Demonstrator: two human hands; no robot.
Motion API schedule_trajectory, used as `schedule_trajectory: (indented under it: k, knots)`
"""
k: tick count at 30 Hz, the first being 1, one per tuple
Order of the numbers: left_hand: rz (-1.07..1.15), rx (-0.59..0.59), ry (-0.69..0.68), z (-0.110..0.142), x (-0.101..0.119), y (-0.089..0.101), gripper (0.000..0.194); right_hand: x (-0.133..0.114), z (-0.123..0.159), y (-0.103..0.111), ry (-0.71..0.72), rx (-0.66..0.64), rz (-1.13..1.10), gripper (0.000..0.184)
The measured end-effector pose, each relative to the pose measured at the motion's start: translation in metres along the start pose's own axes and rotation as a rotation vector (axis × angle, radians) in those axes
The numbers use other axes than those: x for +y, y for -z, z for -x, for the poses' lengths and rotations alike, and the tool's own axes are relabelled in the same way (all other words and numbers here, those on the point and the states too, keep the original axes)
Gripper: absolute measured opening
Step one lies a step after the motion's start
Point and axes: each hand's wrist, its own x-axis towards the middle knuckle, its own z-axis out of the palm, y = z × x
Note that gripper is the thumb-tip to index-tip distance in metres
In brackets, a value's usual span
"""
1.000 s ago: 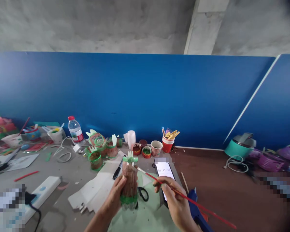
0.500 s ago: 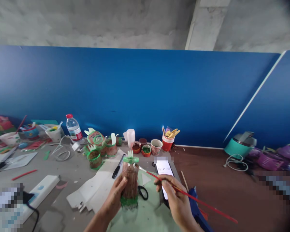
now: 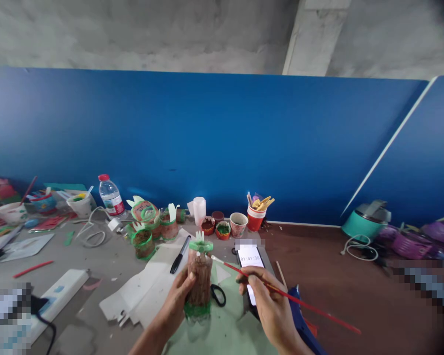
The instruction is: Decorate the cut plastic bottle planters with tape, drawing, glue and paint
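Note:
My left hand (image 3: 178, 295) is wrapped round the left side of a plastic bottle (image 3: 200, 278), painted brown in the middle with green bands at top and bottom. White finger-like cutouts stick up from its top. Between thumb and fingers, my right hand (image 3: 268, 301) grips a red-handled paintbrush (image 3: 307, 305). The brush tip is at the bottle's upper right side, by the edge of the brown paint. Behind the bottle lie scissors (image 3: 218, 295), partly hidden, and a black marker (image 3: 180, 255). A phone (image 3: 250, 261) showing a timer is partly covered by my right hand.
Small paint cups (image 3: 223, 230) and a paper cup (image 3: 239, 225) stand behind. Painted bottle pieces (image 3: 144, 242) and a water bottle (image 3: 111, 197) are to the left. White paper (image 3: 140, 291) lies beside my left arm. A blue glue gun (image 3: 299, 320) rests by my right wrist.
The view has shifted slightly, so the wall and table items sit a little differently. Both hands keep their hold, and the brush tip stays by the bottle's upper right side.

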Motion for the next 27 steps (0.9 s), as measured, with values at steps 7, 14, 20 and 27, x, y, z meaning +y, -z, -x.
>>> schedule_trajectory:
  k: [7,14,20,27]
  knots:
    - [-0.001,-0.003,-0.029,0.001,0.002,-0.003,0.056,-0.001,0.0,0.0,-0.023,0.015,0.01,0.025]
    - [0.075,0.003,0.001,0.0,-0.001,0.003,0.057,-0.002,0.0,0.0,-0.051,0.018,0.012,0.028]
    - [-0.005,-0.03,-0.018,0.0,-0.001,0.001,0.057,0.0,0.0,0.002,-0.033,-0.01,0.014,0.026]
    - [-0.092,-0.047,-0.055,0.003,0.003,-0.007,0.064,-0.002,0.0,0.002,0.017,-0.02,-0.012,0.023]
